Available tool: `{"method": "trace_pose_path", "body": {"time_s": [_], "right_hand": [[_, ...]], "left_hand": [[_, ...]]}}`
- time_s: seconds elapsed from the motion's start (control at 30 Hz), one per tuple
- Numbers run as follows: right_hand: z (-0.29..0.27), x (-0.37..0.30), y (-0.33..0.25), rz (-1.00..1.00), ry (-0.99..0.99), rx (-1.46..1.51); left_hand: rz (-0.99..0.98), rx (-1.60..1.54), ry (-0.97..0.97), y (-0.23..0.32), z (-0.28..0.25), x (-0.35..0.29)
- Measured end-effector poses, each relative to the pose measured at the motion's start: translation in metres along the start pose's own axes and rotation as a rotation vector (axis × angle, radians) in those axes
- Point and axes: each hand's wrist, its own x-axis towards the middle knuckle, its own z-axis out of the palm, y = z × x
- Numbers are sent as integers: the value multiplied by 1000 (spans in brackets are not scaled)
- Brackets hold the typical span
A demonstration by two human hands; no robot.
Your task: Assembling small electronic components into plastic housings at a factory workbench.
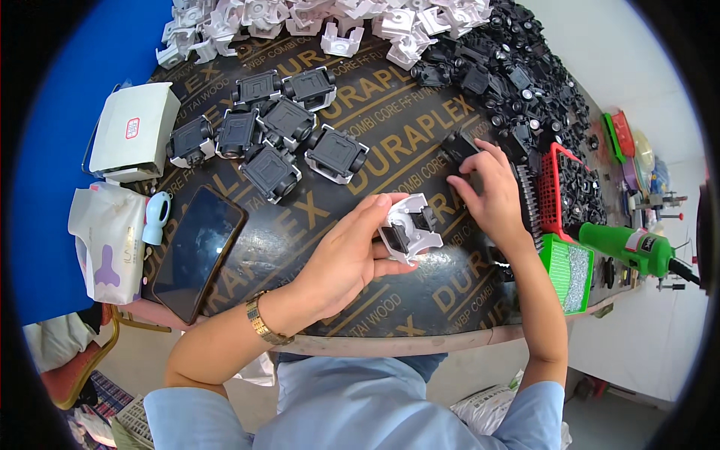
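My left hand (341, 251) holds a white plastic bracket (427, 238) above the near part of the table, fingers and thumb around its left side. Dark inserts sit inside the bracket. To the right, my right hand (489, 187) is at a small black plastic part (459, 145) lying on the table. Its thumb and fingers are apart, with the fingertips at the part's near edge; whether they touch it is hard to see. Beyond my left hand lies a group of black-and-white assembled units (289, 120), each a black block in a white bracket.
White brackets (341, 39) are heaped at the far edge, black parts (517, 82) at far right. A red basket (552, 187), green tray of small metal pieces (549, 279) and green power screwdriver (626, 247) stand right. Left are a phone (199, 251), white box (135, 127) and tissue pack (111, 240).
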Motion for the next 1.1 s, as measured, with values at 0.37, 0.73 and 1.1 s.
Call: {"method": "trace_pose_path", "body": {"time_s": [0.37, 0.73, 1.1], "right_hand": [[-14, 20, 3, -27, -32, 95], [-34, -10, -41, 55, -275, 49], [-61, -17, -57, 59, -214, 383]], "left_hand": [[-105, -105, -30, -2, -11, 10], [-96, -121, -25, -3, -9, 9], [-78, -88, -67, -7, -13, 8]]}}
